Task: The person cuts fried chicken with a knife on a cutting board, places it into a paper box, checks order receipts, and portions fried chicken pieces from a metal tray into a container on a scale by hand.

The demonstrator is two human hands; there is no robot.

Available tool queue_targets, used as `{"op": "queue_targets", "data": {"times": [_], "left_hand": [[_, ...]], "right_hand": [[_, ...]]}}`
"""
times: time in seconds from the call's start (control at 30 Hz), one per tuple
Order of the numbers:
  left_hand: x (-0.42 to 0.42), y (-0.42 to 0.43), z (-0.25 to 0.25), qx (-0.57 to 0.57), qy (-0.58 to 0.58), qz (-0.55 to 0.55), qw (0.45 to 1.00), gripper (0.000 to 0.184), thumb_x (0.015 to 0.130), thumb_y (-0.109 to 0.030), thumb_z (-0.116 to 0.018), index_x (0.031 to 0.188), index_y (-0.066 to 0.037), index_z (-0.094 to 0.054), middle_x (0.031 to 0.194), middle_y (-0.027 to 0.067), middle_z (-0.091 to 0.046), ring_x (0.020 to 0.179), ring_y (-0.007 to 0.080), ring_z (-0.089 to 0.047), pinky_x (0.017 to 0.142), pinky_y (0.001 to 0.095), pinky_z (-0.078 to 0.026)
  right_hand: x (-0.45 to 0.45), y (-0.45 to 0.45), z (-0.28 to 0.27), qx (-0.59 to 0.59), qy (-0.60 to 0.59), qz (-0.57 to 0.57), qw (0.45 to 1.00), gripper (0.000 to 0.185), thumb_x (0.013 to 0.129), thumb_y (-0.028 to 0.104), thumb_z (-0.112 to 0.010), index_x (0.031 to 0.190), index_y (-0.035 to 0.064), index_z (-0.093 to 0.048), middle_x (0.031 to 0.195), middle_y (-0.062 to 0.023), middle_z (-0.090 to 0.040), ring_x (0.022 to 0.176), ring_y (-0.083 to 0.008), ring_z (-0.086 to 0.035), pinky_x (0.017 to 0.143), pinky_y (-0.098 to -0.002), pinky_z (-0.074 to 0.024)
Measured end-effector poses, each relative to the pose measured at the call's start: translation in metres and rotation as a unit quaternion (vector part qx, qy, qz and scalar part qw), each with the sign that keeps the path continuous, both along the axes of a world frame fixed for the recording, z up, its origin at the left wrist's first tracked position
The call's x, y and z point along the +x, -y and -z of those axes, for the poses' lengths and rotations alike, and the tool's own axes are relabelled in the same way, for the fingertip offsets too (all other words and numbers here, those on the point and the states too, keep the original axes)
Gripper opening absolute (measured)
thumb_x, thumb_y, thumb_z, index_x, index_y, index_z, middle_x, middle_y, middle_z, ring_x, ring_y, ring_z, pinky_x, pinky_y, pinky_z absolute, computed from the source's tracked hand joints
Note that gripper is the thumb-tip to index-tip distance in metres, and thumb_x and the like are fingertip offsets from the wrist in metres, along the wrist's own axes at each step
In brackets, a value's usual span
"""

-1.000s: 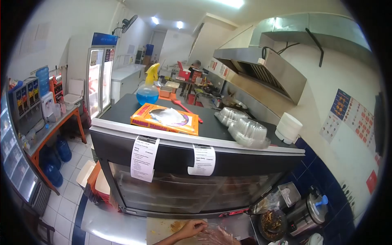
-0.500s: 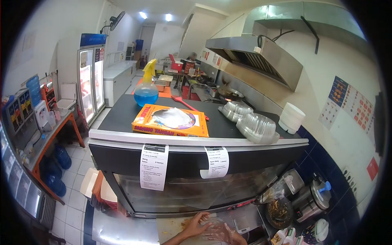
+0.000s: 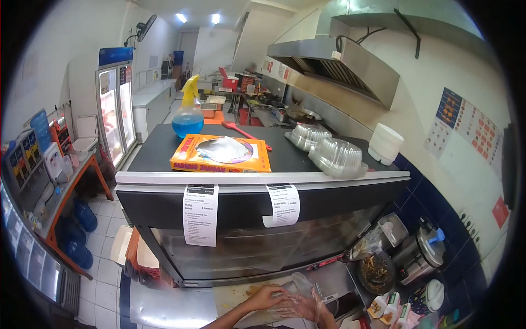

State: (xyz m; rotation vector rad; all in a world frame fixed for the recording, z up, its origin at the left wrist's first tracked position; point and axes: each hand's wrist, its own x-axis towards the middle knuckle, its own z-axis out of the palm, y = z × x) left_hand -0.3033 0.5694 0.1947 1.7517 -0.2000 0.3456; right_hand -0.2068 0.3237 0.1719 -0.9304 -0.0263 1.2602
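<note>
My left hand (image 3: 265,298) is bare, its fingers drawn together against my right hand; what they pinch, if anything, is too small to make out. My right hand (image 3: 298,307) wears a clear plastic glove and has its fingers apart. Loose clear plastic (image 3: 301,283) stands up beside the gloved hand. Both hands are over a light board (image 3: 224,296) with yellowish crumbs, in front of a glass-fronted cabinet (image 3: 246,249).
An orange box (image 3: 181,156), a blue spray bottle (image 3: 187,125), clear lids (image 3: 335,155) and white bowls (image 3: 386,143) stand on the cabinet. Two paper slips (image 3: 200,216) hang from its edge. On the right are a pan of food (image 3: 376,273) and a metal cooker (image 3: 422,257).
The view has shifted, so the counter's right side shows more. The clear plastic beside my right hand now stands up more visibly. My hands remain close together.
</note>
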Motion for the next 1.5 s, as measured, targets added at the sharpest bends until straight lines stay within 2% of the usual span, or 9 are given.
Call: {"op": "queue_targets", "data": {"times": [0.27, 0.33, 0.47, 0.53, 0.63, 0.97, 1.17, 1.27, 1.5], "left_hand": [[-0.001, 0.005, 0.015, -0.065, -0.054, -0.011, 0.996, 0.016, 0.094, -0.016, -0.066, 0.100, -0.002, -0.070, 0.092, 0.0069, -0.072, 0.086, 0.0114, -0.064, 0.078, 0.0308, -0.051], [-0.002, 0.004, 0.017, -0.056, -0.043, -0.021, 0.997, 0.016, 0.094, -0.017, -0.067, 0.099, -0.002, -0.070, 0.091, 0.0079, -0.072, 0.085, 0.0140, -0.066, 0.076, 0.0321, -0.052], [-0.009, 0.004, -0.025, 0.099, -0.001, -0.105, 0.989, 0.020, 0.091, -0.021, -0.069, 0.101, -0.004, -0.069, 0.092, 0.0115, -0.067, 0.089, 0.0298, -0.065, 0.079, 0.0396, -0.052], [-0.014, 0.023, -0.059, 0.267, 0.173, -0.307, 0.897, 0.025, 0.090, -0.024, -0.069, 0.104, -0.003, -0.066, 0.094, 0.0137, -0.063, 0.092, 0.0319, -0.063, 0.080, 0.0428, -0.052], [-0.015, 0.053, -0.065, 0.294, 0.180, -0.086, 0.935, 0.031, 0.088, -0.027, -0.072, 0.107, -0.003, -0.065, 0.096, 0.0153, -0.063, 0.090, 0.0327, -0.065, 0.076, 0.0407, -0.054], [0.017, 0.112, -0.033, 0.207, 0.195, 0.052, 0.957, 0.008, 0.092, -0.010, -0.060, 0.095, -0.002, -0.059, 0.085, 0.0159, -0.062, 0.081, 0.0362, -0.066, 0.070, 0.0444, -0.054], [0.029, 0.146, 0.001, 0.205, 0.196, 0.150, 0.947, 0.007, 0.091, -0.009, -0.060, 0.094, -0.003, -0.057, 0.083, 0.0142, -0.061, 0.080, 0.0376, -0.065, 0.071, 0.0453, -0.054], [0.040, 0.164, 0.012, 0.207, 0.179, 0.153, 0.949, 0.006, 0.091, -0.009, -0.063, 0.091, -0.004, -0.059, 0.084, 0.0151, -0.061, 0.078, 0.0353, -0.064, 0.068, 0.0442, -0.054], [0.070, 0.173, -0.001, 0.183, 0.074, -0.016, 0.980, 0.012, 0.089, -0.008, -0.063, 0.100, -0.005, -0.064, 0.085, 0.0158, -0.064, 0.073, 0.0304, -0.065, 0.065, 0.0400, -0.053]], "right_hand": [[-0.014, 0.001, -0.009, -0.009, -0.040, 0.088, 0.995, 0.109, 0.089, 0.084, -0.029, 0.152, -0.0043, -0.031, 0.156, -0.0323, -0.032, 0.138, -0.0575, -0.036, 0.114, -0.0712, -0.0270], [-0.025, -0.011, -0.038, 0.045, 0.016, -0.002, 0.999, 0.102, 0.091, 0.083, -0.022, 0.159, 0.0061, -0.021, 0.157, -0.0319, -0.030, 0.139, -0.0572, -0.034, 0.114, -0.0718, -0.0258], [-0.034, -0.019, -0.049, 0.089, -0.008, -0.001, 0.996, 0.089, 0.094, 0.079, -0.018, 0.162, 0.0208, -0.018, 0.157, -0.0290, -0.031, 0.143, -0.0510, -0.033, 0.117, -0.0662, -0.0245], [-0.035, -0.024, -0.048, 0.075, 0.023, 0.082, 0.993, 0.088, 0.095, 0.078, -0.016, 0.163, 0.0226, -0.013, 0.159, -0.0256, -0.032, 0.143, -0.0482, -0.035, 0.118, -0.0655, -0.0242], [-0.028, -0.036, -0.033, 0.078, 0.144, 0.131, 0.978, 0.086, 0.096, 0.078, -0.018, 0.163, 0.0249, -0.014, 0.158, -0.0231, -0.034, 0.142, -0.0454, -0.037, 0.117, -0.0640, -0.0267], [0.006, -0.016, 0.000, 0.117, 0.121, 0.250, 0.953, 0.089, 0.092, 0.081, -0.034, 0.162, 0.0281, -0.020, 0.152, -0.0233, -0.039, 0.144, -0.0416, -0.032, 0.112, -0.0636, -0.0315], [0.026, -0.001, 0.000, 0.105, 0.153, 0.249, 0.951, 0.086, 0.095, 0.075, -0.038, 0.162, 0.0241, -0.020, 0.159, -0.0198, -0.026, 0.148, -0.0386, -0.024, 0.113, -0.0653, -0.0252], [0.056, 0.027, 0.000, 0.071, 0.076, 0.243, 0.964, 0.085, 0.094, 0.074, -0.043, 0.158, 0.0195, -0.031, 0.151, -0.0185, -0.041, 0.141, -0.0379, -0.037, 0.110, -0.0635, -0.0331], [0.150, 0.069, -0.078, 0.263, 0.145, 0.254, 0.919, 0.089, 0.100, 0.068, -0.035, 0.156, -0.0002, -0.028, 0.154, -0.0280, -0.038, 0.142, -0.0408, -0.040, 0.116, -0.0560, -0.0341]]}}
